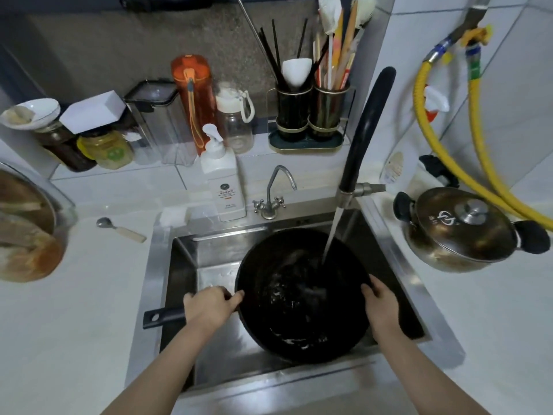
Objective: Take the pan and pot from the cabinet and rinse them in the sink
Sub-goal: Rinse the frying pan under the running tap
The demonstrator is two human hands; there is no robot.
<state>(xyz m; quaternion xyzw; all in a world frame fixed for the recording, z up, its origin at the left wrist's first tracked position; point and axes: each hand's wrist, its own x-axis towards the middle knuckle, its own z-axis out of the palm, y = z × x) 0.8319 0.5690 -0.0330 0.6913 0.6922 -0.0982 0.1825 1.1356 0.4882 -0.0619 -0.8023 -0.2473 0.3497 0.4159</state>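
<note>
While water ran from the black tap (368, 127), the scene read left to right as follows. Far left on the tabletop (83, 295): a glass bowl (27, 223) with food scraps, then a spoon (119, 230) lying flat, apart from the sink edge. Behind them, jars and bottles in a row, and a white pump bottle (223, 181) just beside the small chrome faucet (273, 193). Left hand (209, 307) had its grip clamped on the pan handle (163, 317), close to the pan body. Pan (302, 295) sat inside the steel sink (185, 265), tilted, with the stream landing on its inner far-right side. Right hand (381, 307) had its grip curled on the pan's right rim, thumb inside. Utensil holder (311, 115) stood against the back wall. Right of the sink: lidded steel pot (466, 229) on the tabletop, well apart from both hands, with yellow hoses (475, 145) hanging behind it.
</note>
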